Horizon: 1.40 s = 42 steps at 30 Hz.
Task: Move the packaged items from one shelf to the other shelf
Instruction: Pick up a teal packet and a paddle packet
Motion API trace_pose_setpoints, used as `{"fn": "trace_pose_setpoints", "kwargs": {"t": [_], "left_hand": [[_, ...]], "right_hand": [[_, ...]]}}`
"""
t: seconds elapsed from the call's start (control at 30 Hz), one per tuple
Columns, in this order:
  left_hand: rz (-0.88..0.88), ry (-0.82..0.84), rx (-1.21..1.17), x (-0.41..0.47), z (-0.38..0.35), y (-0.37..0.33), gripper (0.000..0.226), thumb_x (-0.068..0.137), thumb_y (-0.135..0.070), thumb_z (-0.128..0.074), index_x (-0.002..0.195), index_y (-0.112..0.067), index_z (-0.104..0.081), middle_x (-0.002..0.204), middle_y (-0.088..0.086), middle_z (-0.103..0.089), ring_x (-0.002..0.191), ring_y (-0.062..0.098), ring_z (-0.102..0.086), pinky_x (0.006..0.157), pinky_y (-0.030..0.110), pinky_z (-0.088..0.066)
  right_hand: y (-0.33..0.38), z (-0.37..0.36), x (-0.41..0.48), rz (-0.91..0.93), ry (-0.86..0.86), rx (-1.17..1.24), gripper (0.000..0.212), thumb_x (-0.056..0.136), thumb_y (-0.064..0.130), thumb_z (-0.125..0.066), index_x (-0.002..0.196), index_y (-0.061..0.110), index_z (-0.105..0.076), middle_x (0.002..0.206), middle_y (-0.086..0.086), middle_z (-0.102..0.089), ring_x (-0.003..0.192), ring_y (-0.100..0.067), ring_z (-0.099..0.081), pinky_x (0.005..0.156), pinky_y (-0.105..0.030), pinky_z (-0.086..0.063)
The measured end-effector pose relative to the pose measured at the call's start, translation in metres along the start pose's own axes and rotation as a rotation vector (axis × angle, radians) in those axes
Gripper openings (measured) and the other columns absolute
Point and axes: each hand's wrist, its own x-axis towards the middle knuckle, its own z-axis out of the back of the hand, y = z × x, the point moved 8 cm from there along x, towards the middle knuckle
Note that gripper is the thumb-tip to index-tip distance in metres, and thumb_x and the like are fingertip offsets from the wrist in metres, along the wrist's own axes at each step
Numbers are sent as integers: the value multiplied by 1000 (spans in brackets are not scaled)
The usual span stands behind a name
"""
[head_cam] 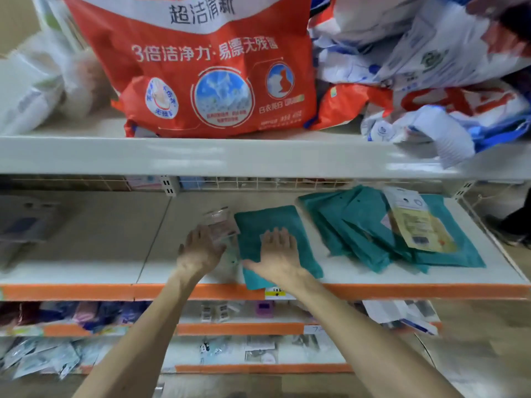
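Spanning the view, a white metal shelf with an orange front edge [86,271] carries the goods. On the shelf above stands a large red-orange plastic detergent bag [198,67] with white print. At the lower shelf's right lies a fanned pile of flat teal packages [359,234]. Near the middle, apart from that pile, a single flat teal package [273,219] slightly overhangs the front edge. The right hand [280,254] rests flat on it, fingers straight and released. Just beside it, the left hand [199,251], fingers likewise extended, touches a small clear plastic packet [221,222].
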Motion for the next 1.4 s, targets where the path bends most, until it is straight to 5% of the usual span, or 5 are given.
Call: {"fn": "trace_pose_setpoints", "kwargs": {"t": [0.27, 0.43, 0.73, 1.07, 1.4], "left_hand": [[57, -224, 1, 23, -13, -12, 79, 82, -59, -63, 132, -1, -44, 129, 19, -49, 121, 36, -42, 96, 46, -33], [108, -51, -220, 38, -15, -21, 73, 83, -40, -69, 139, -6, -37, 141, 21, -36, 132, 36, -31, 105, 50, -30], [147, 40, -287, 41, -15, -6, 75, 79, -36, -71, 140, -15, -33, 139, 7, -32, 127, 29, -32, 102, 40, -35], [167, 98, -232, 32, -3, 6, 82, 76, -33, -81, 139, -9, -34, 141, 12, -34, 126, 34, -30, 98, 43, -32], [262, -82, -200, 35, 6, 10, 93, 69, -63, -75, 123, 5, -41, 122, 22, -42, 113, 35, -41, 87, 39, -34]], "right_hand": [[16, -18, 12, -53, 92, 2, 105, 84, 72, -46, 154, 2, -13, 160, -25, -10, 146, -42, -14, 116, -56, -16], [-8, -2, 4, -89, 73, -189, 67, 93, 23, -51, 146, -9, -25, 148, -35, -33, 130, -44, -42, 99, -49, -45], [23, 24, -5, -91, 40, -303, 34, 85, -1, -66, 118, 1, -57, 111, -14, -69, 95, -25, -68, 61, -27, -40], [-74, 155, 10, -174, -365, 680, 17, 88, 9, -52, 71, 6, -51, 65, -14, -53, 63, -32, -53, 64, -48, -48], [-163, -3, -5, -638, -25, 863, 40, 93, 15, -58, 57, 15, -41, 53, -1, -41, 47, -14, -35, 52, -27, -31]]}}
